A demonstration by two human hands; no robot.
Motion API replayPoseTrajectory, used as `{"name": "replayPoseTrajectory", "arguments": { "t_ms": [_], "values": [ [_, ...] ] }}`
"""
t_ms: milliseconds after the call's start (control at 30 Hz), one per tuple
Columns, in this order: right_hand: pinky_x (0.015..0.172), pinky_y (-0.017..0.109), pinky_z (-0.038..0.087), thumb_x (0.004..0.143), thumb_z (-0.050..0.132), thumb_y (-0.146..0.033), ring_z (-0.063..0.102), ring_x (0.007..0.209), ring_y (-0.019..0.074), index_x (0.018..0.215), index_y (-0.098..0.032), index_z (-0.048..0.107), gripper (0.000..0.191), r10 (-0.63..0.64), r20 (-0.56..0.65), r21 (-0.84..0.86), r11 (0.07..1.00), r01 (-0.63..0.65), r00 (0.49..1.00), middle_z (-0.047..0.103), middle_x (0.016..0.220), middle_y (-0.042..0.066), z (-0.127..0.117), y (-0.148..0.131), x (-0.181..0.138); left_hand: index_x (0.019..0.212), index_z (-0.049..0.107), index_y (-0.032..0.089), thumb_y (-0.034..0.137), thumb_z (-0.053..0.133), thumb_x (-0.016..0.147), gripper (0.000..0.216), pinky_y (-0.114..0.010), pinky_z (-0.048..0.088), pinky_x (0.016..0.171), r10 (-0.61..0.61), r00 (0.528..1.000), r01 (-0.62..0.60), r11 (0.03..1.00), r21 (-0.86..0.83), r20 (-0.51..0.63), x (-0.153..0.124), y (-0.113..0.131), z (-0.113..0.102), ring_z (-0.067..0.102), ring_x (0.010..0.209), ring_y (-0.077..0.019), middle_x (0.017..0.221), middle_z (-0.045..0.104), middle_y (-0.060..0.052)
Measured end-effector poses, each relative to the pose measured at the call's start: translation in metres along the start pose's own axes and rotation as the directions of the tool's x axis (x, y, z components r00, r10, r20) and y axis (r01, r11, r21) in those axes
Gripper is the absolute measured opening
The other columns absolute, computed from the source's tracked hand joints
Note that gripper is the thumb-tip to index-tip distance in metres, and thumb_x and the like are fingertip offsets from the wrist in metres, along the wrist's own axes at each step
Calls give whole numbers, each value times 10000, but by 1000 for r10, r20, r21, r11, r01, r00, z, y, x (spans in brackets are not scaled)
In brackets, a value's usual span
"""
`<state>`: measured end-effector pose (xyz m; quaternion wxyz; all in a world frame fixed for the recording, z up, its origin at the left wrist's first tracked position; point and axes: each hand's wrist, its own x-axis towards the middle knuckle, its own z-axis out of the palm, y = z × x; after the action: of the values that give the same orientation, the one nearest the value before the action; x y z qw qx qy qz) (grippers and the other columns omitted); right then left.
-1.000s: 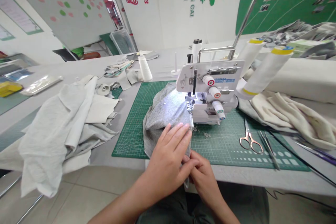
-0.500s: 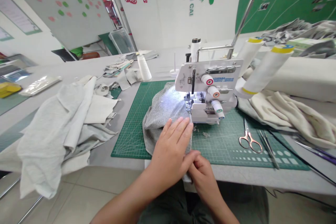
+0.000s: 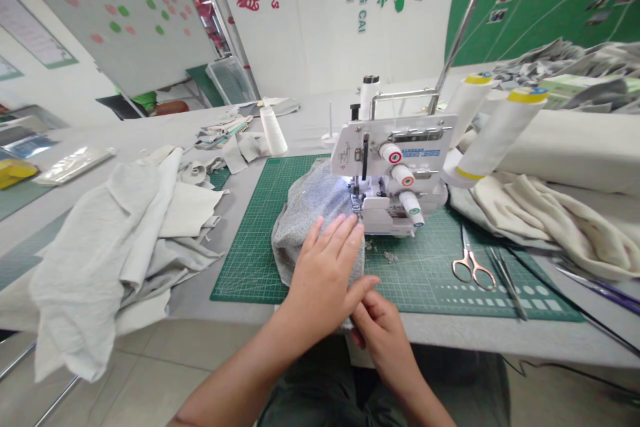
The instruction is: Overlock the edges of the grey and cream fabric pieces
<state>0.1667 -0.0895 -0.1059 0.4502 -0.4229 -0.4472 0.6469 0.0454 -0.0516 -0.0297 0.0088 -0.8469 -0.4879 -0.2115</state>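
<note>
A piece of grey knit fabric (image 3: 313,207) lies bunched at the front left of a white overlock sewing machine (image 3: 395,147), its right edge running under the presser foot. My left hand (image 3: 327,273) rests flat on the fabric with fingers stretched toward the foot. At the table's front edge my right hand (image 3: 377,320) is closed, pinching the near end of the fabric edge beneath my left thumb. The fingertips of the right hand are partly hidden. The machine's lamp lights the fabric beside the needle.
Under the machine lies a green cutting mat (image 3: 245,253) with scissors (image 3: 473,263) and tweezers (image 3: 509,283) at its right. Pale fabric pieces (image 3: 95,253) hang over the table at left. Thread cones (image 3: 500,137) stand behind the machine. Cream fabric (image 3: 550,220) lies at right.
My left hand and the fabric have slid slightly forward toward the presser foot. My right hand has shifted a little left. The bright patch of lamp light on the fabric is smaller and dimmer.
</note>
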Motion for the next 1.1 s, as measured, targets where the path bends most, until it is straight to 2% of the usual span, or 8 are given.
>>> {"name": "replayPoseTrajectory", "arguments": {
  "t_ms": [100,300,500,633,800,1100],
  "values": [
    [408,203,276,814,621,-646,342,420,69,625,-180,517,514,-7,5,13,1000,7,1000,398,481,-65,0,0,-1,1439,398,113,354,603,912,615,-548,189,1222,-8,1000,8,1000,-3,17,-11,6,-6,338,1441,-273,1524,428,-127],
    [448,207,299,858,626,-554,351,480,82,745,-172,584,401,-26,51,40,999,24,998,432,550,-57,1,-3,0,1477,323,90,320,591,910,668,-539,198,1220,-50,998,50,999,16,28,-30,14,-8,276,1470,-270,1566,351,-140],
    [439,212,270,854,591,-623,351,440,77,608,-186,492,511,-11,36,4,1000,11,999,406,482,-60,-1,0,1,1467,356,124,323,590,916,631,-556,190,1214,-74,997,75,996,44,-15,-20,4,-3,317,1450,-283,1539,402,-131],
    [437,214,273,856,556,-663,368,437,78,626,-176,524,539,5,49,-5,1000,-4,999,433,500,-49,0,-1,3,1444,400,138,374,602,914,614,-551,215,1208,-52,998,53,998,43,-24,-13,-5,-3,347,1434,-289,1520,430,-132],
    [448,222,268,884,542,-631,372,439,82,616,-180,523,525,-2,60,-23,1000,4,998,424,487,-52,0,-4,3,1416,436,138,432,597,920,599,-550,257,1192,-36,999,37,999,22,-39,-7,-15,-3,371,1421,-295,1502,451,-147],
    [455,228,270,887,535,-629,376,453,88,610,-181,528,527,-18,39,-45,999,20,999,426,493,-48,6,-9,8,1397,462,129,429,551,949,546,-553,259,1189,-39,997,39,999,-2,-59,4,-24,-2,397,1408,-293,1475,486,-150]
  ]
}}
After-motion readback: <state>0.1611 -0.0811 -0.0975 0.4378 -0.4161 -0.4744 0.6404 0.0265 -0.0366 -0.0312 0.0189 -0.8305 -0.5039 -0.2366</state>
